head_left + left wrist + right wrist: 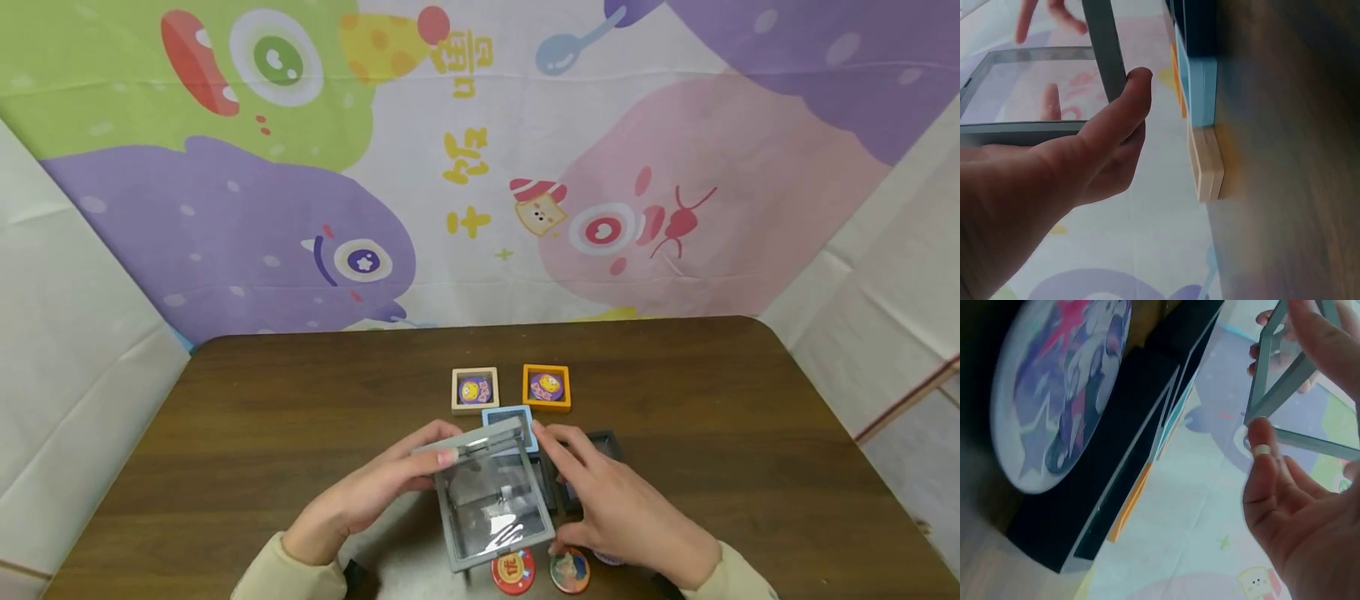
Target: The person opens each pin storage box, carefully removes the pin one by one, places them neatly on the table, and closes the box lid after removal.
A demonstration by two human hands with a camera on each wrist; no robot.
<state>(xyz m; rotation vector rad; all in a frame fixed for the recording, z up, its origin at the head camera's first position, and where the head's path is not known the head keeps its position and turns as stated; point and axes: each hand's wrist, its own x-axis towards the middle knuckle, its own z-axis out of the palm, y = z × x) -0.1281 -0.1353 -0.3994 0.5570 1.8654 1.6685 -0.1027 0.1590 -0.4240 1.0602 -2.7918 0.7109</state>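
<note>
My left hand grips a grey display case with clear film windows, thumb on top of its edge and fingers beneath. The case is raised above the table and its two framed halves stand apart at an angle, as the left wrist view shows. At its right side, my right hand has its fingers spread, with fingertips close to the case's upper and lower right corners. Beneath the case lie a red round badge and another round badge. A white badge with a purple picture shows large in the right wrist view.
A beige case and an orange case, each framing a purple badge, sit farther back on the brown table. A light blue case is nearer, beside black cases partly hidden by the hands. A printed cloth hangs behind.
</note>
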